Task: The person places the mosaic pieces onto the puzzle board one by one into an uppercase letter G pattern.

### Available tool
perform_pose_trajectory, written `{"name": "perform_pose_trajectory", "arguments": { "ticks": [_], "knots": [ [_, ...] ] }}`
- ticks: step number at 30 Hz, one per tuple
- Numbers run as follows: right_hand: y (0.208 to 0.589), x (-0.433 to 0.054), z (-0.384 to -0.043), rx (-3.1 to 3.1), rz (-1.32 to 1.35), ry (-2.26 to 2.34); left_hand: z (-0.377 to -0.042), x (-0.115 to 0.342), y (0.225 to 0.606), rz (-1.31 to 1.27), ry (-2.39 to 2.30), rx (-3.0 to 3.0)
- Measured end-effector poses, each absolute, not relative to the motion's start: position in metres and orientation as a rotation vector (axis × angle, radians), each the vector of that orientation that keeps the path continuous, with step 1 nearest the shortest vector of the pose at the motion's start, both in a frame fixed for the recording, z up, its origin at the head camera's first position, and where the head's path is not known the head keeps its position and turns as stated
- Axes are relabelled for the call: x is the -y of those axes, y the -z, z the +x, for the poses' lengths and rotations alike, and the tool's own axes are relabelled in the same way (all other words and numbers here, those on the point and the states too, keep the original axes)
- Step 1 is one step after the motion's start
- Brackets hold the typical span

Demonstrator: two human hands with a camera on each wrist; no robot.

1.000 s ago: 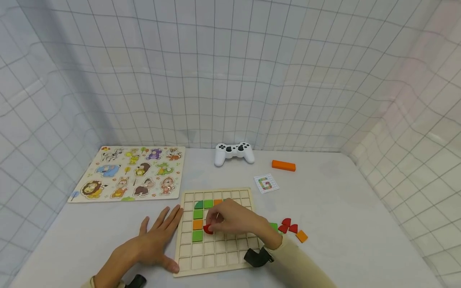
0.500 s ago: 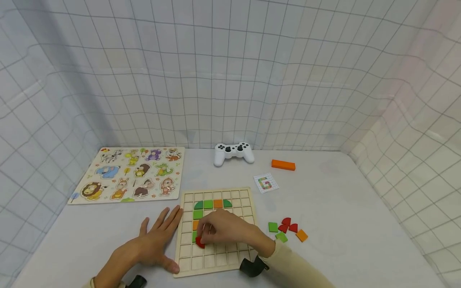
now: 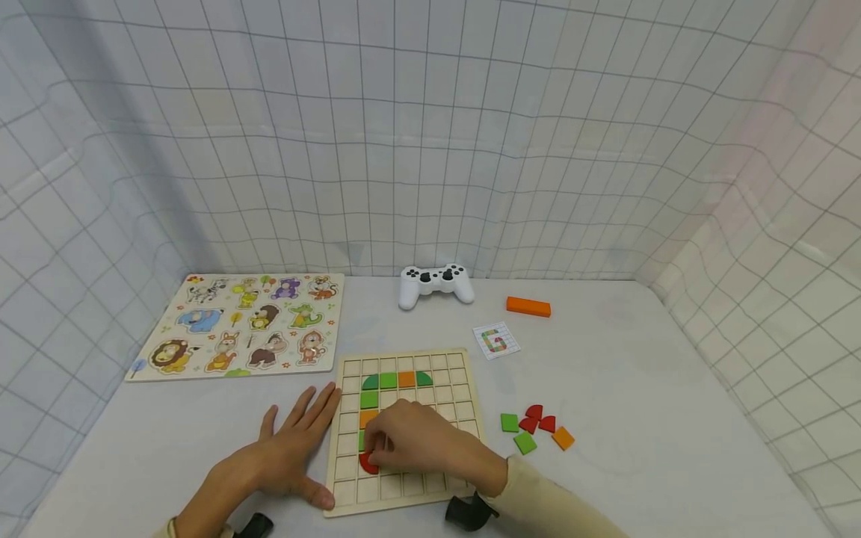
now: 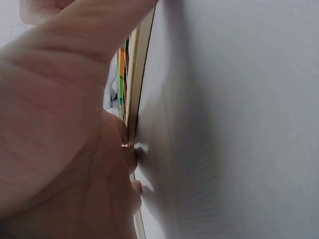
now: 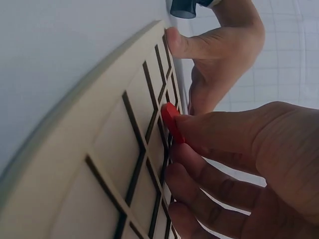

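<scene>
A wooden grid board [image 3: 403, 489] lies on the table, with green and orange tiles and dark green quarter-round pieces in an L along its left column and upper row. My right hand [image 3: 420, 441] pinches a red quarter-round tile [image 3: 368, 463] between thumb and fingers, at the cell below the lowest green square. In the right wrist view the red tile [image 5: 172, 122] is tilted against the grid; whether it sits fully in the cell I cannot tell. My left hand [image 3: 285, 456] lies flat with spread fingers, its thumb and fingertips touching the board's left edge.
Right of the board lie loose green squares [image 3: 510, 423], several red quarter-rounds [image 3: 534, 412] and an orange square [image 3: 563, 438]. Behind are a pattern card [image 3: 496, 341], an orange block [image 3: 528, 307], a white game controller [image 3: 436, 285] and an animal puzzle board [image 3: 242, 329].
My right hand has moved the red tile left and toward me, from beside the left column to the cell beneath it. The left hand has stayed in place.
</scene>
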State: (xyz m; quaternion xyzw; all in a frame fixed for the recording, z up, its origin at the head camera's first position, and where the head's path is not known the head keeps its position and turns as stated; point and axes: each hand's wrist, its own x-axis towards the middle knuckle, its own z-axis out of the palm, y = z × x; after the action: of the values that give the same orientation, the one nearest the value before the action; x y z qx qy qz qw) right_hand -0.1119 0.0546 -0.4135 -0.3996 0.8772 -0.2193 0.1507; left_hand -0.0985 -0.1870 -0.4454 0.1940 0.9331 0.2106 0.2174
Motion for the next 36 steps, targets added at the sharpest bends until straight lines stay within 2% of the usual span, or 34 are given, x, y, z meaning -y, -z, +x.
{"name": "perform_pose_trajectory", "arguments": {
  "ticks": [6, 13, 29, 36],
  "knots": [
    [0.415, -0.052, -0.109, -2.583, -1.172, 0.558, -0.095, 0.185, 0.435, 0.548, -0.612, -2.558],
    [0.412, -0.052, -0.106, -2.602, -1.166, 0.489, -0.1, 0.19, 0.452, 0.545, -0.596, -2.619],
    [0.412, -0.052, -0.103, -2.616, -1.189, 0.437, -0.095, 0.184, 0.433, 0.538, -0.601, -2.552],
    [0.412, -0.054, -0.104, -2.623, -1.226, 0.432, -0.098, 0.187, 0.441, 0.542, -0.596, -2.566]
  ]
}}
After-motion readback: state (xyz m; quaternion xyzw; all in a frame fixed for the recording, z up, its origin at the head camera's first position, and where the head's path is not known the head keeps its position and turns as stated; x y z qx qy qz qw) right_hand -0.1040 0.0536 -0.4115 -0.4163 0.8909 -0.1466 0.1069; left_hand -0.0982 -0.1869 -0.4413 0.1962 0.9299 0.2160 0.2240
